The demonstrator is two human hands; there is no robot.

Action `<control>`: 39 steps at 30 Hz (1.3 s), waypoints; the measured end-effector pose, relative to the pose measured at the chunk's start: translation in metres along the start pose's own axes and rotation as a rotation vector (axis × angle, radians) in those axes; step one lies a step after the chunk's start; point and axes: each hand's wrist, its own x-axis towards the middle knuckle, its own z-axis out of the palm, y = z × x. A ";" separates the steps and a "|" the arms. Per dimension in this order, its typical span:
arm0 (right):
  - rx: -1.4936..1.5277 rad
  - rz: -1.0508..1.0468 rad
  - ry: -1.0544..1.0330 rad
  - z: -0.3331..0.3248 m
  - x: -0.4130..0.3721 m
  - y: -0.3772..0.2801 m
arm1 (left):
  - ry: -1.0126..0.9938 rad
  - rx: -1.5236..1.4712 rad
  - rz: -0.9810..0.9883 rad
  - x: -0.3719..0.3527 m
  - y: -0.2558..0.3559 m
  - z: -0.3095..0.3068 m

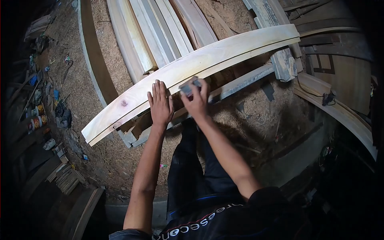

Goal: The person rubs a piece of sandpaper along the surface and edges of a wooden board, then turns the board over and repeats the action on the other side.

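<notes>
That pale board (192,62) is bare wood, smooth-looking and matt with a faint grain, while the grey support (285,66) looks rough and scuffed, the wood shavings (116,160) coarse, the black shirt (248,222) matt cloth.

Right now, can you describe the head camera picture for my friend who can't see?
A person's right hand holds a small, blurred block at the near edge of a long, pale, curved board, while the left hand lies on the board. More wooden pieces lie beyond it.
</notes>
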 end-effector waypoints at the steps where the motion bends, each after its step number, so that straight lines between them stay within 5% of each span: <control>1: -0.017 -0.003 -0.008 0.001 -0.003 0.001 | -0.007 -0.008 -0.017 -0.003 0.000 0.000; 8: -0.120 0.033 0.136 -0.051 0.050 0.063 | -0.016 -0.005 -0.016 -0.008 -0.003 -0.005; 20: 0.111 0.031 -0.027 -0.021 0.013 0.034 | -0.057 0.002 -0.073 -0.007 0.004 -0.008; 27: -0.041 0.129 0.188 -0.041 0.042 0.054 | -0.023 -0.035 -0.133 -0.014 0.006 -0.005; 34: 0.150 0.066 0.003 -0.012 0.014 0.016 | 0.023 0.000 -0.181 -0.024 -0.004 -0.004; 39: -0.081 0.083 0.109 -0.038 0.037 0.053 | -0.011 -0.013 -0.180 -0.032 -0.014 -0.013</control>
